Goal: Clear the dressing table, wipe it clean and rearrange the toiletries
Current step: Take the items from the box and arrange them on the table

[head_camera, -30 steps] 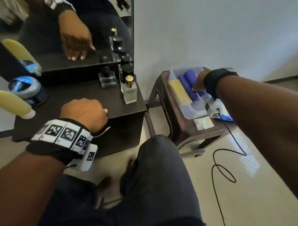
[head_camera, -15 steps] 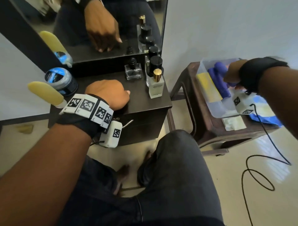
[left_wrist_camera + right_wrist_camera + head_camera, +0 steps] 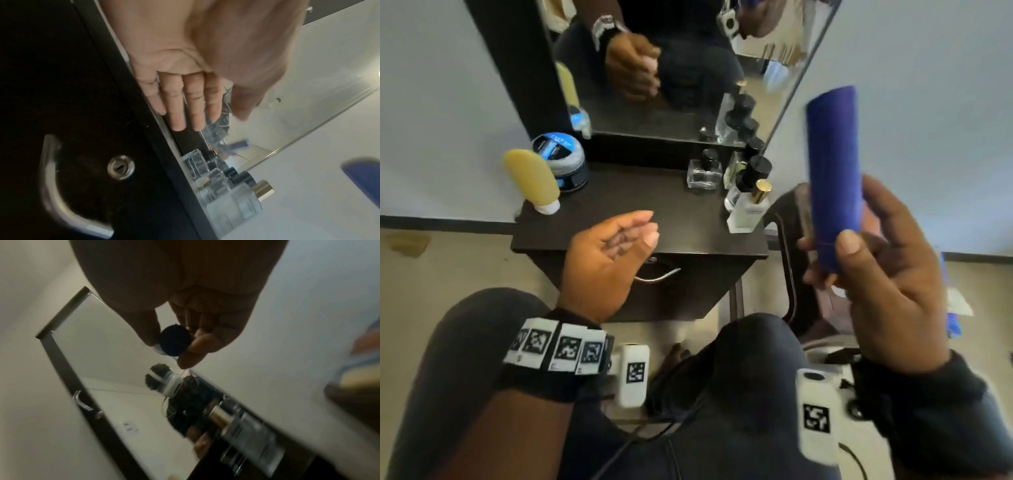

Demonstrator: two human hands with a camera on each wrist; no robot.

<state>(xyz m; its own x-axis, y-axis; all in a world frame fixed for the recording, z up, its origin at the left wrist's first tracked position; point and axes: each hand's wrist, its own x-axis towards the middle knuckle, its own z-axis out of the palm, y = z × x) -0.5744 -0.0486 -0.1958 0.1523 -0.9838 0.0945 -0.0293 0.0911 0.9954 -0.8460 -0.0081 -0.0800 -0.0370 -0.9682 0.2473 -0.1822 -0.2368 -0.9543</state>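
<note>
At the dressing table (image 3: 619, 192), a yellow tube (image 3: 532, 178) and a blue-lidded jar (image 3: 561, 161) stand at its left rear. The left hand (image 3: 609, 250) hovers over its front edge, palm up, fingers relaxed, empty. Perfume bottles (image 3: 746, 192) cluster at its right rear; their labels are unreadable. Right of the table, the right hand (image 3: 876, 274) pinches the lower end of a blue tube (image 3: 834, 171), its long axis upright; this hand likely places it.

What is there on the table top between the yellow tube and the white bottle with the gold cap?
In the head view, only bare dark table top lies between the yellow tube and the white bottle; the open left hand hovers nearer the front edge.
</note>
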